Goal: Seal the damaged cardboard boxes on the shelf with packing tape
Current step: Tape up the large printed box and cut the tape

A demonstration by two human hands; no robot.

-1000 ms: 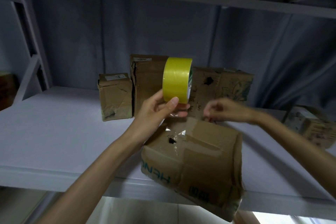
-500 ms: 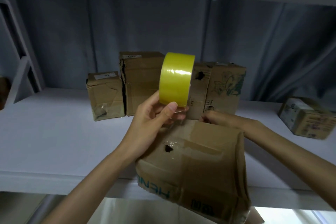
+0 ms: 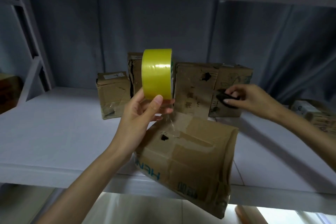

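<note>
Left fingers: curled round the yellow tape roll, held upright at frame centre.
Right hand: right of centre, pinching a small dark object, possibly a cutter; too blurred to tell.
Tape strip: clear, running from roll down to the front box.
Front box: lower centre, torn, overhanging the shelf edge.
Back boxes: standing behind, dented and holed.
</note>
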